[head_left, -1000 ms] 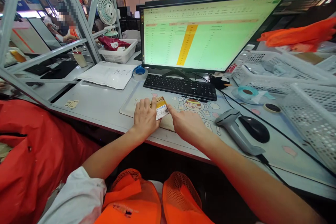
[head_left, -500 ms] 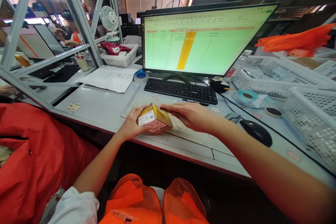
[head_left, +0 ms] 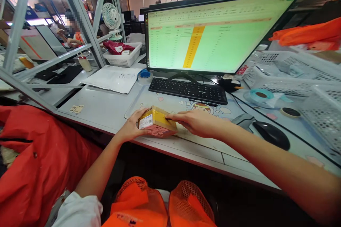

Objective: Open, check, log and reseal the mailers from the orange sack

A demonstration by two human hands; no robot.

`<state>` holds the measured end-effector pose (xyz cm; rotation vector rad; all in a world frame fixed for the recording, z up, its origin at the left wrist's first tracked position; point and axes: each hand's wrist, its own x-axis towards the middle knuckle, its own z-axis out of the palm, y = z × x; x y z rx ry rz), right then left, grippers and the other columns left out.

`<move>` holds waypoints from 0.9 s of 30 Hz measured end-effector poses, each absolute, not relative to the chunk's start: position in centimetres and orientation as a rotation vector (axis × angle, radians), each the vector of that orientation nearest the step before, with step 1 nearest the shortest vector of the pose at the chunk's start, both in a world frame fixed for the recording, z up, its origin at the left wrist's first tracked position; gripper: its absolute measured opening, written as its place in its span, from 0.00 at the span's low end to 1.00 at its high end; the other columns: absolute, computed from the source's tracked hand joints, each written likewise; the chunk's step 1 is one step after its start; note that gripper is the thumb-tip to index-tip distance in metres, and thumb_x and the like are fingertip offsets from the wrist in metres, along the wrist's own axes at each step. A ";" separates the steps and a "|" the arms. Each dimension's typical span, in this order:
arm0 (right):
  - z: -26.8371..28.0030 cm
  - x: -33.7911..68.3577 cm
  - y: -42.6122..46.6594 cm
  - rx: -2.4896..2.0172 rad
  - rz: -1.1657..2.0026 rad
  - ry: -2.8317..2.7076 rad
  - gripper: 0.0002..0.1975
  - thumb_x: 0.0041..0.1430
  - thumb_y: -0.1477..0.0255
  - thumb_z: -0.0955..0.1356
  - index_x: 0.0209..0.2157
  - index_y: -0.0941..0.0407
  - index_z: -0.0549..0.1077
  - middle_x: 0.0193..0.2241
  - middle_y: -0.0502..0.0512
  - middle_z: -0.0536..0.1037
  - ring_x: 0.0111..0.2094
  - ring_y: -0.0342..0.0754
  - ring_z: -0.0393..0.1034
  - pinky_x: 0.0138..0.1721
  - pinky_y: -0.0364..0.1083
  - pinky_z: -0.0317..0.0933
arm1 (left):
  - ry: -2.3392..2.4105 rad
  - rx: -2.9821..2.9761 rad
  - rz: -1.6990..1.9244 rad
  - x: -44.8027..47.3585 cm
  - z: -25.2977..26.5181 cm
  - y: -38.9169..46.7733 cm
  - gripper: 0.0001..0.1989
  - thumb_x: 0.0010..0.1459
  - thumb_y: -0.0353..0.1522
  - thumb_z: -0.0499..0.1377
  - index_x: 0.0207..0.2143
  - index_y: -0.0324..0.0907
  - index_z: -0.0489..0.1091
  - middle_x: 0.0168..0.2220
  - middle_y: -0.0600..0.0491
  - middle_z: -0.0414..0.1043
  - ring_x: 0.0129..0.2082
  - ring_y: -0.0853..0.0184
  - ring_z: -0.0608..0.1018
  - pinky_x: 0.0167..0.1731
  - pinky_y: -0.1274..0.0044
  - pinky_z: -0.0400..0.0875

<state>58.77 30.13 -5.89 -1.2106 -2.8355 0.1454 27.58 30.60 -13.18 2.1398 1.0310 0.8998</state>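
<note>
A small cardboard box (head_left: 160, 126) wrapped in yellow tape, with a white printed label on its near left side, rests at the front edge of the desk, slightly tilted. My left hand (head_left: 131, 127) grips its left end, thumb on the near side and fingers over the top edge. My right hand (head_left: 195, 122) is closed, its fingertips together on the taped top near the right end. Whatever those fingers may hold is hidden. Behind the box lie a printed desk mat (head_left: 149, 102) and a black keyboard (head_left: 188, 91).
A monitor (head_left: 213, 39) showing a spreadsheet stands behind the keyboard. To the right are a black mouse (head_left: 270, 134), tape rolls (head_left: 261, 95) and white baskets (head_left: 290, 71). Papers (head_left: 112, 78) lie left; a red cloth (head_left: 48, 163) hangs below. A person (head_left: 73, 33) sits beyond the metal frame.
My right hand has shifted lower onto the box top, its fingers now bent together rather than stretched flat. The box's taped top is tipped more into view. My left hand keeps its hold.
</note>
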 end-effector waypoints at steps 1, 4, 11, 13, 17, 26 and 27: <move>-6.9 59.9 30.1 -1.289 0.122 -2.834 0.27 0.66 0.75 0.61 0.63 0.42 0.72 0.49 0.56 0.83 0.40 0.51 0.78 0.34 0.45 0.62 | 1.027 2.137 0.892 27.4 -13.2 30.8 0.48 0.52 0.49 0.72 0.71 0.51 0.57 0.69 0.45 0.61 0.70 0.51 0.63 0.70 0.61 0.58; -10.0 63.6 29.5 -1.627 0.044 -2.795 0.27 0.61 0.77 0.62 0.57 0.46 0.78 0.36 0.59 0.83 0.30 0.51 0.76 0.29 0.46 0.60 | 1.034 2.079 0.857 26.4 -14.0 31.7 0.48 0.53 0.48 0.72 0.71 0.49 0.56 0.70 0.44 0.60 0.69 0.51 0.65 0.69 0.61 0.60; -15.5 66.9 26.5 -1.788 -0.244 -2.543 0.24 0.71 0.67 0.57 0.61 0.52 0.74 0.38 0.63 0.77 0.35 0.54 0.72 0.35 0.49 0.63 | 1.131 2.077 0.859 26.6 -17.0 32.8 0.55 0.52 0.46 0.72 0.73 0.44 0.47 0.72 0.38 0.53 0.72 0.49 0.59 0.71 0.56 0.55; -16.6 66.6 25.8 -1.775 -0.311 -2.486 0.25 0.72 0.68 0.56 0.63 0.53 0.73 0.39 0.63 0.77 0.38 0.55 0.72 0.39 0.51 0.64 | 1.166 2.203 1.003 27.6 -16.4 31.9 0.56 0.54 0.47 0.71 0.74 0.47 0.42 0.74 0.38 0.46 0.74 0.49 0.53 0.71 0.55 0.52; -16.9 66.2 25.3 -1.804 -0.235 -2.459 0.24 0.73 0.66 0.57 0.61 0.57 0.74 0.45 0.66 0.77 0.44 0.59 0.74 0.46 0.55 0.67 | 1.172 2.550 1.178 30.2 -15.2 30.1 0.37 0.62 0.46 0.66 0.69 0.50 0.58 0.72 0.42 0.53 0.74 0.51 0.54 0.71 0.55 0.53; -10.4 61.7 29.2 -1.432 0.019 -2.305 0.24 0.72 0.59 0.61 0.59 0.57 0.74 0.53 0.65 0.77 0.54 0.59 0.72 0.55 0.56 0.67 | 1.190 2.584 1.486 32.5 -19.5 30.5 0.20 0.65 0.38 0.64 0.57 0.44 0.70 0.61 0.40 0.65 0.70 0.51 0.59 0.67 0.53 0.61; -10.0 60.2 29.9 -1.345 0.063 -2.306 0.23 0.72 0.60 0.61 0.59 0.57 0.74 0.53 0.64 0.76 0.54 0.57 0.72 0.56 0.56 0.66 | 1.164 2.594 1.513 32.5 -19.5 30.4 0.20 0.65 0.38 0.64 0.57 0.44 0.70 0.60 0.41 0.65 0.70 0.51 0.59 0.67 0.53 0.61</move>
